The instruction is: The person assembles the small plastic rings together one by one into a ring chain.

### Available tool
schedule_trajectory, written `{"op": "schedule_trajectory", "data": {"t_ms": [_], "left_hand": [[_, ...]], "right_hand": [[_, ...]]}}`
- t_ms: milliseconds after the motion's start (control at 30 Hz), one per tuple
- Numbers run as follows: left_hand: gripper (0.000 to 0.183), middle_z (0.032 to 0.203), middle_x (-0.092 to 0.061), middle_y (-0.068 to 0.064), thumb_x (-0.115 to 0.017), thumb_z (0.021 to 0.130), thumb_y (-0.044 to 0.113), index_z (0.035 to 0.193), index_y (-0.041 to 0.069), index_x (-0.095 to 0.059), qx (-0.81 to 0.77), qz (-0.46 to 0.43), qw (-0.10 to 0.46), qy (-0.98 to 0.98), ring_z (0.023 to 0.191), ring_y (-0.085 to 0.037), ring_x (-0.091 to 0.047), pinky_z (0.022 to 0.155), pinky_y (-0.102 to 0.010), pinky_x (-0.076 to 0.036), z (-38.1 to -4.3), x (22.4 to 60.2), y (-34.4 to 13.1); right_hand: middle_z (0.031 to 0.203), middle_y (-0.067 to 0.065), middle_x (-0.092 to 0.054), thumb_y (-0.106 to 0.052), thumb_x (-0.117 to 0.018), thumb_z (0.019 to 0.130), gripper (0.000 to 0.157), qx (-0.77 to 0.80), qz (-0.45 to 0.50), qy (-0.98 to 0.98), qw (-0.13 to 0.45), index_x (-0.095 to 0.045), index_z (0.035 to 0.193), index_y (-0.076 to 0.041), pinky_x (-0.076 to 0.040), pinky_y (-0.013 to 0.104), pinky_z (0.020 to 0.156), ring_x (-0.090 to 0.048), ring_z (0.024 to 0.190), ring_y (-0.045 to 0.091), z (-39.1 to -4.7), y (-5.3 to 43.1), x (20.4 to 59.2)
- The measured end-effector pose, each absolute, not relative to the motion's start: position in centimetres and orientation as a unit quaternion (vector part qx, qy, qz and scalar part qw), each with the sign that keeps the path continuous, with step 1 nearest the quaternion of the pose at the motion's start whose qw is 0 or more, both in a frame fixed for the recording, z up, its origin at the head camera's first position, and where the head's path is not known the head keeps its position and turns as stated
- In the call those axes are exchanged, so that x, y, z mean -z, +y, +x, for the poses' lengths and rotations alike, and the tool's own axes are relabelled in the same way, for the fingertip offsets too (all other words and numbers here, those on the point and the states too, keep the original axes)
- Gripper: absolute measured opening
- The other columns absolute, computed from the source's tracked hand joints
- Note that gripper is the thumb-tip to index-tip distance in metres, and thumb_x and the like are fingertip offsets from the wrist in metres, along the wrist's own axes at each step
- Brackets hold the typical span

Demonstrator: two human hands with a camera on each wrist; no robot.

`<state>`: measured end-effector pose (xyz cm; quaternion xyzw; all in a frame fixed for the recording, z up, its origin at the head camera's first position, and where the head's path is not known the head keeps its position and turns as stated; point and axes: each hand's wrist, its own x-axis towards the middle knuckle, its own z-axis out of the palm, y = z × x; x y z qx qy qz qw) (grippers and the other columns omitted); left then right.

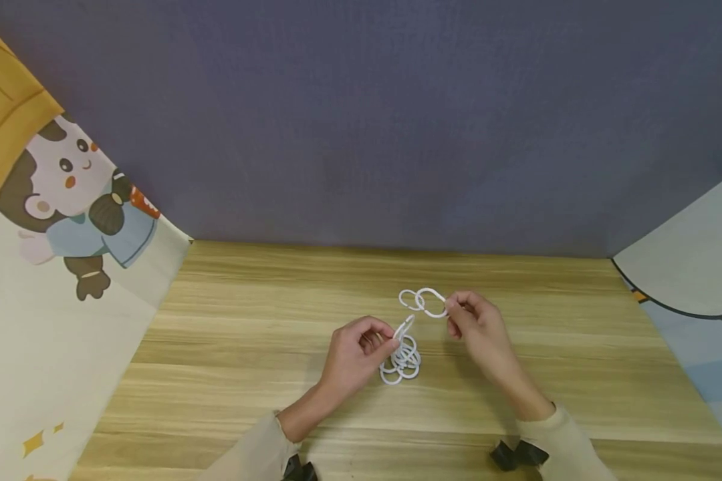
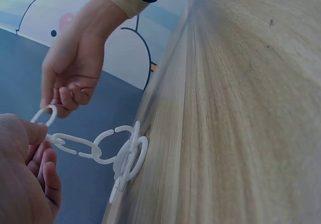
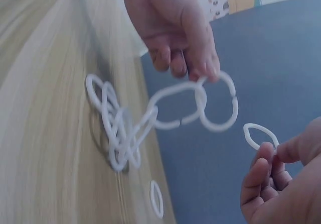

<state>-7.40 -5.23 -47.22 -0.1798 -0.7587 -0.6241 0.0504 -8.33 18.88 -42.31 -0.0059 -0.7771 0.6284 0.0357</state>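
White plastic C-shaped links form a chain. My left hand (image 1: 356, 353) pinches its end link (image 3: 217, 128) between thumb and finger, raised above the table. From there the linked chain runs down to a heap of links (image 1: 406, 361) on the wood. Across from it, my right hand (image 1: 483, 334) pinches a separate link (image 3: 261, 127) by one edge, apart from the chain. A loose link (image 3: 152, 196) lies flat on the table; in the head view it overlaps the right hand's link. The left hand's link has a small gap in its side.
The wood-grain tabletop (image 1: 247, 300) ends at a dark grey-blue panel (image 1: 361, 133). Cartoon-printed white panels (image 1: 96, 334) stand at the left and right sides. Each sleeve (image 1: 568, 441) carries a black strapped device at the wrist.
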Motion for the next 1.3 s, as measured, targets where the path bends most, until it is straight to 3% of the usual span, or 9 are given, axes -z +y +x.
{"op": "schedule_trajectory", "data": {"t_ms": [600, 900, 1300], "left_hand": [[0.013, 0.081, -0.072, -0.001, -0.091, 0.09, 0.005, 0.095, 0.007, -0.079, 0.615, -0.198, 0.051, -0.761, 0.067, -0.004, -0.059, 0.059, -0.021, -0.053, -7.0, 47.3, -5.2], [0.011, 0.084, -0.074, -0.002, -0.089, 0.093, 0.004, 0.098, 0.007, -0.079, 0.618, -0.178, 0.044, -0.765, 0.068, -0.007, -0.059, 0.06, -0.02, -0.051, -6.7, 47.0, -5.4], [0.008, 0.086, -0.073, -0.004, -0.085, 0.095, 0.001, 0.1, 0.001, -0.078, 0.628, -0.167, 0.045, -0.759, 0.068, -0.007, -0.058, 0.061, -0.018, -0.049, -6.7, 47.1, -5.5]], "right_hand": [[0.074, 0.005, -0.059, -0.001, -0.06, 0.112, 0.015, -0.627, 0.042, -0.778, 0.019, -0.062, 0.107, 0.013, -0.049, 0.024, 0.056, -0.057, 0.064, 0.011, -6.3, 16.6, 42.5], [0.093, 0.015, -0.071, 0.002, -0.056, 0.112, 0.012, -0.645, 0.025, -0.764, 0.016, -0.06, 0.108, 0.013, -0.054, 0.024, 0.058, -0.061, 0.067, 0.011, -6.3, 16.8, 42.9], [0.081, 0.006, -0.068, 0.005, -0.061, 0.11, 0.009, -0.649, -0.003, -0.759, 0.054, -0.061, 0.109, 0.014, -0.057, 0.022, 0.06, -0.063, 0.066, 0.009, -6.9, 18.1, 43.3]]}}
